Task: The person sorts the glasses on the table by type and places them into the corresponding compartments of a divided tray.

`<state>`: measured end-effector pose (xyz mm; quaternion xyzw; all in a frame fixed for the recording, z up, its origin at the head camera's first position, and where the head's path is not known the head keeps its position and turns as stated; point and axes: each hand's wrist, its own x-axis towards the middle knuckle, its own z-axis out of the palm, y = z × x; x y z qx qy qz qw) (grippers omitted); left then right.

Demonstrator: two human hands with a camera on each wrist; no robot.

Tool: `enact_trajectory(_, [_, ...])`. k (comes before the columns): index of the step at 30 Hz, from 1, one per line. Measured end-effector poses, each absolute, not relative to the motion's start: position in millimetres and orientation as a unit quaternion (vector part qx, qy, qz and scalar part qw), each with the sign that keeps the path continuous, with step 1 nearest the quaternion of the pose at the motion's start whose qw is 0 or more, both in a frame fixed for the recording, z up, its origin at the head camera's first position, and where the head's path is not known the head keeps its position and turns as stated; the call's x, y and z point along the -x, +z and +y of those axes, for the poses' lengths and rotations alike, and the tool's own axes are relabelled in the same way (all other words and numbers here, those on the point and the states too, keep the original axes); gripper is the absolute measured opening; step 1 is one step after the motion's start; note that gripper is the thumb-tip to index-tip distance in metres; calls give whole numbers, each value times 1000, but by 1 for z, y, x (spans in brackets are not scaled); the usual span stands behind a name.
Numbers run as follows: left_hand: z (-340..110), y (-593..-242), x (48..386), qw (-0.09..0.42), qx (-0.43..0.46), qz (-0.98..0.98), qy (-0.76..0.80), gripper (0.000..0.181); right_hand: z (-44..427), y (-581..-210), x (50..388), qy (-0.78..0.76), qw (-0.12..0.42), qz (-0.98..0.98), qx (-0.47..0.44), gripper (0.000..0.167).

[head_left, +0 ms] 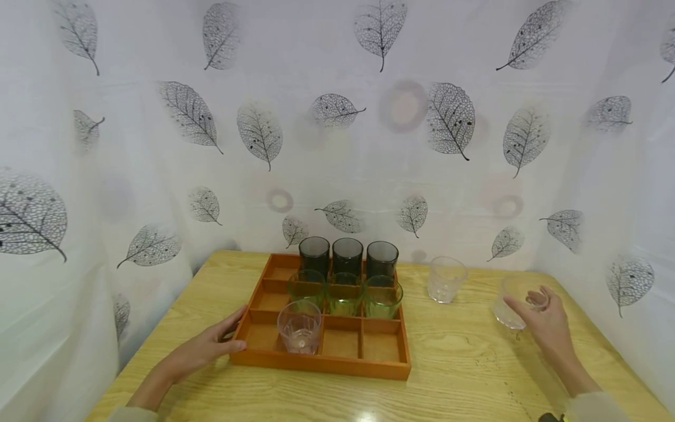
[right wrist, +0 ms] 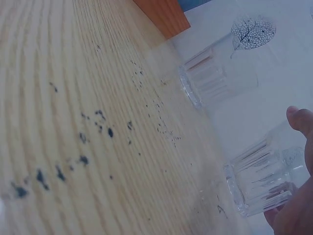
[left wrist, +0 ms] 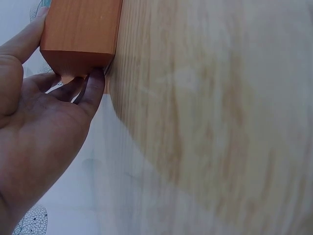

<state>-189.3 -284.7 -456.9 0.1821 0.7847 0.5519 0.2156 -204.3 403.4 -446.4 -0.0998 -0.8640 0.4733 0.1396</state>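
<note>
My left hand [head_left: 208, 346] holds the left front corner of a wooden divided tray [head_left: 321, 363]; in the left wrist view its thumb and fingers are on either side of that corner. At the right, my right hand [head_left: 548, 322] grips a clear drinking glass [head_left: 508, 308], with the thumb on one side and fingers on the other in the right wrist view. A second clear glass [head_left: 445, 284] stands between it and the tray. Inside the tray are three dark glasses [head_left: 347, 258] at the back, three green glasses [head_left: 344, 296] in the middle row and one clear glass [head_left: 299, 334] in front.
The tray stands on a light wood-grain table [head_left: 448, 363]. A white curtain [head_left: 327, 170] with grey leaf prints hangs behind and along both sides. Dark specks [right wrist: 110, 132] mark the tabletop near the right hand. A small dark object [head_left: 551, 417] shows at the lower edge.
</note>
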Motion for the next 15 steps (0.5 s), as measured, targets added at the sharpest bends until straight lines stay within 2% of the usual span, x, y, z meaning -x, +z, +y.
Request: enact_trajectory(15, [-285,-458,190,219,-190,780,555,79,377,-429,164,444,129,-887,22,97])
